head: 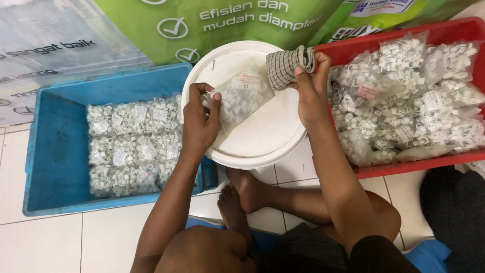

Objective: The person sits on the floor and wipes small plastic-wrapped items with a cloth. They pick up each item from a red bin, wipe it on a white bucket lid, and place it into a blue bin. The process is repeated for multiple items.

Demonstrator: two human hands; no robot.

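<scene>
My left hand pinches the left edge of a clear plastic bag full of small white clips, which lies on a round white lid. My right hand grips a checked cloth at the bag's upper right corner. A pink label shows on the bag near its top.
A blue tub at left holds neat rows of packed clip bags. A red tray at right is heaped with loose clip bags. Green printed sacks stand behind. My crossed legs and bare feet rest on white floor tiles.
</scene>
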